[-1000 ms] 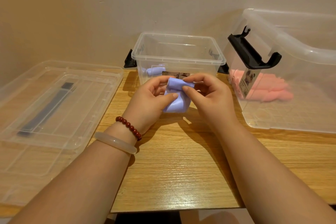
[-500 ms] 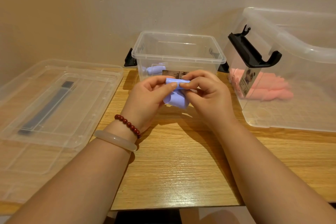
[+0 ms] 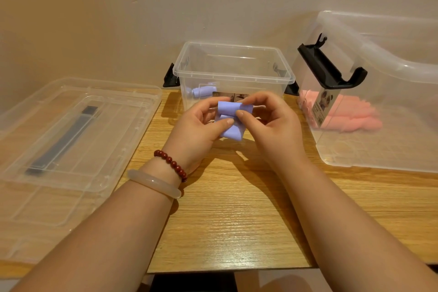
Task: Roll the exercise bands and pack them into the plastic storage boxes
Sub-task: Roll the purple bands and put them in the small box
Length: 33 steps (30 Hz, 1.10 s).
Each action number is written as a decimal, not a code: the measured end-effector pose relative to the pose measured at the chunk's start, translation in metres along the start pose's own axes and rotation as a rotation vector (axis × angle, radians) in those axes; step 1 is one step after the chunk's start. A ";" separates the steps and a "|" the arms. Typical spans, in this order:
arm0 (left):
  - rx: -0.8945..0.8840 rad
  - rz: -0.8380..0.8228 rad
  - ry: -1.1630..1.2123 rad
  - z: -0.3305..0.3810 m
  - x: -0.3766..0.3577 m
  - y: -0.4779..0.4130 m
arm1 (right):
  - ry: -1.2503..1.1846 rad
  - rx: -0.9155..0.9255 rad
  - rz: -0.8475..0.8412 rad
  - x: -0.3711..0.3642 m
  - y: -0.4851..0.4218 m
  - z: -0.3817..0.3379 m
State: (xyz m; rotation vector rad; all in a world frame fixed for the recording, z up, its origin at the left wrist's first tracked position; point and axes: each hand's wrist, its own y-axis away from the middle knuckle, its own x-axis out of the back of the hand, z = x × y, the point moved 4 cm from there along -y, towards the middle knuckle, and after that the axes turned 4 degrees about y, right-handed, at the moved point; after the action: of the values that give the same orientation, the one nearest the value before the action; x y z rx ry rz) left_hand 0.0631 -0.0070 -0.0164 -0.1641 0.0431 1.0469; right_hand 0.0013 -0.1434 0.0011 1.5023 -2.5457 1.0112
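While both hands (image 3: 237, 123) pinch, lilac band (image 3: 231, 123) half-rolled, creased.

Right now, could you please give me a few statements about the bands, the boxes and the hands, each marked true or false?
1. Both hands, left hand and right hand, hold the lilac exercise band. True.
2. The small clear plastic box is empty. False: a rolled lilac band lies inside.
3. Pink bands lie in the large clear box. True.
4. A lid covers the small box. False: it stands open.
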 end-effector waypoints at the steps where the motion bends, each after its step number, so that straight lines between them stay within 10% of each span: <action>1: 0.010 0.005 0.027 0.000 0.000 0.000 | -0.004 -0.012 -0.003 0.000 0.000 0.001; 33: -0.160 0.111 0.093 0.047 -0.013 0.001 | 0.092 0.029 -0.018 0.024 -0.019 -0.040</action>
State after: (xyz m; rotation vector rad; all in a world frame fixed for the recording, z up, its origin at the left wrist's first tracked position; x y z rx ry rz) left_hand 0.0535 -0.0098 0.0315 -0.3587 0.0537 1.1535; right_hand -0.0081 -0.1466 0.0506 1.4464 -2.4620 1.0933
